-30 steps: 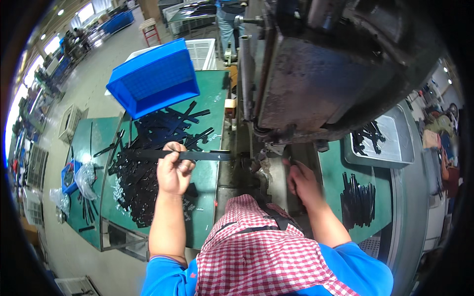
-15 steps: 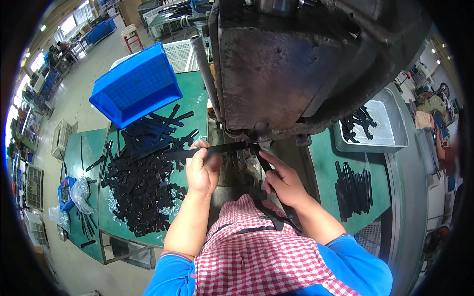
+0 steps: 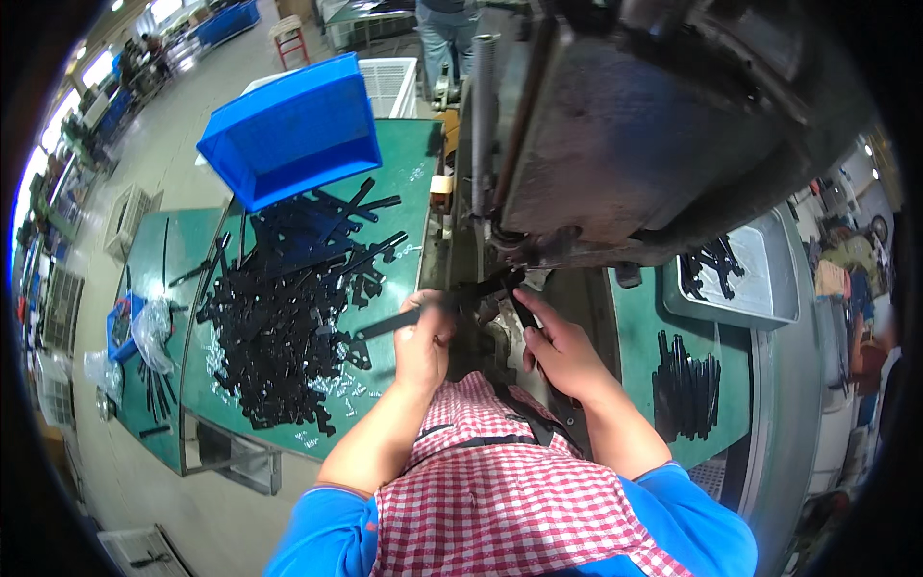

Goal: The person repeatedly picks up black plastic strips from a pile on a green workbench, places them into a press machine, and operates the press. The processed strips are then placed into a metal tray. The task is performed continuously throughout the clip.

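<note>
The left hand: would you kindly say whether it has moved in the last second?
Yes: judged against the blue bin, the left hand has moved right, away from the black pile and toward the large machine.

A pale grey floor [image 3: 173, 168] is seen along the left, with a red-legged stool [image 3: 287, 43] and a long blue bin [image 3: 227, 21] placed on its far part. The far left is brightened by windows [image 3: 98, 67], while small ceiling lamps [image 3: 869, 150] are seen high on the far right, above clutter [image 3: 851, 279] too blurred to be told apart. At the left, slatted crates [image 3: 125, 221] are set on the floor beside a green-topped table [image 3: 192, 231].
</note>
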`<act>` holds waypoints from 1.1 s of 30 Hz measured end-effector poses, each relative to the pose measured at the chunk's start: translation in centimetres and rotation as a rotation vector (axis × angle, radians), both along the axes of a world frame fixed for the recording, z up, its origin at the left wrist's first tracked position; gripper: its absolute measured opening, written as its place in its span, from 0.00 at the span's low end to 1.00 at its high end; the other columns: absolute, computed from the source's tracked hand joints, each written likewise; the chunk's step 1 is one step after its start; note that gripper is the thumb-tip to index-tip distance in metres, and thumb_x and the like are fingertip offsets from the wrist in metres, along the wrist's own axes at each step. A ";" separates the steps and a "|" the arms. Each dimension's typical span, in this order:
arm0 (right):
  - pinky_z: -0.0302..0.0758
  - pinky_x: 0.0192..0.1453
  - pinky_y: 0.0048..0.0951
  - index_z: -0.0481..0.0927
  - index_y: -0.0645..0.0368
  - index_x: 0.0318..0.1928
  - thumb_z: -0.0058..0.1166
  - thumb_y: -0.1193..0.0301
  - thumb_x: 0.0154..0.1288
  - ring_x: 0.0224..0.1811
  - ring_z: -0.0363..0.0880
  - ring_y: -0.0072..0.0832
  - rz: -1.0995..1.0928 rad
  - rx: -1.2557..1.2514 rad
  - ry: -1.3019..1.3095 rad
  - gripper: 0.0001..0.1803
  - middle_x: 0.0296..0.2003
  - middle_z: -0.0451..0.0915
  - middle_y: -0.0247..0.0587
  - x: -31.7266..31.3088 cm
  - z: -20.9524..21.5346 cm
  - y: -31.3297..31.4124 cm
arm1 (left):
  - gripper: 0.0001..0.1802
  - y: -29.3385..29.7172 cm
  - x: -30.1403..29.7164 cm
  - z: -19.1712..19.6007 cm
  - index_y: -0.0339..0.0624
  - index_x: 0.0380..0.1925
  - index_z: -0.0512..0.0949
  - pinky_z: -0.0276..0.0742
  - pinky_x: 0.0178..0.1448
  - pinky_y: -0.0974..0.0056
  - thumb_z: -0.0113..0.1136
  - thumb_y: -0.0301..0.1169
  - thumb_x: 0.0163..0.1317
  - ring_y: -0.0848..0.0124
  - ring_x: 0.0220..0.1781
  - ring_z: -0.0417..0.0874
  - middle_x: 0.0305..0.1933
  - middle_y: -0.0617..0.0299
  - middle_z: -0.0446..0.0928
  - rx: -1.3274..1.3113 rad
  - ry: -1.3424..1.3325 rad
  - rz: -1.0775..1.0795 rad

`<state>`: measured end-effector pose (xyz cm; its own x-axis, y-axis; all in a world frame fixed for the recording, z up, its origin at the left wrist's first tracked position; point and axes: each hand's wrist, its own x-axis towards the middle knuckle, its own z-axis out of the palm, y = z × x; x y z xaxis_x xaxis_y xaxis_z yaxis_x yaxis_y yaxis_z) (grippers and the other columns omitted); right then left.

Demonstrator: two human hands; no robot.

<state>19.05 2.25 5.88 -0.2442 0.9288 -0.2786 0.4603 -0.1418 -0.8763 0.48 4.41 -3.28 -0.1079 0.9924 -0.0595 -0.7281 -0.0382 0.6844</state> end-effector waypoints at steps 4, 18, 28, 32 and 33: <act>0.73 0.39 0.27 0.58 0.49 0.65 0.47 0.72 0.64 0.33 0.75 0.24 -0.108 0.326 -0.102 0.29 0.43 0.74 0.39 1.9 -3.2 0.8 | 0.27 -5.4 -2.7 -4.1 0.35 0.53 0.69 0.65 0.57 0.65 0.61 0.39 0.57 0.70 0.52 0.70 0.51 0.56 0.72 0.031 0.520 -0.085; 0.63 0.56 0.49 0.75 0.60 0.46 0.47 0.59 0.58 0.49 0.70 0.52 -0.026 0.640 -0.723 0.21 0.45 0.75 0.53 2.8 -14.0 16.2 | 0.23 -7.2 -19.2 -10.3 0.39 0.46 0.71 0.72 0.47 0.60 0.62 0.32 0.49 0.58 0.43 0.75 0.41 0.52 0.71 -0.395 1.831 0.255; 0.65 0.51 0.45 0.74 0.57 0.44 0.51 0.66 0.56 0.46 0.70 0.48 -0.096 1.160 -0.786 0.15 0.40 0.73 0.49 5.7 -13.6 15.2 | 0.20 -2.2 -21.5 -10.1 0.41 0.35 0.72 0.73 0.47 0.58 0.69 0.33 0.43 0.56 0.46 0.77 0.40 0.52 0.76 -0.444 2.006 -0.155; 0.72 0.43 0.32 0.76 0.62 0.44 0.52 0.74 0.60 0.40 0.76 0.31 -0.134 0.702 0.022 0.11 0.39 0.78 0.43 0.7 -5.7 8.2 | 0.15 -2.3 -22.7 -6.1 0.39 0.27 0.76 0.75 0.41 0.56 0.68 0.37 0.44 0.55 0.37 0.80 0.31 0.51 0.79 -0.529 1.997 -0.145; 0.74 0.36 0.27 0.77 0.61 0.40 0.53 0.78 0.60 0.34 0.78 0.24 -0.155 0.518 0.334 0.07 0.35 0.80 0.38 0.2 -5.0 7.0 | 0.15 -2.1 -22.9 -5.1 0.39 0.25 0.76 0.75 0.40 0.57 0.67 0.38 0.45 0.55 0.37 0.81 0.30 0.51 0.79 -0.498 1.955 -0.120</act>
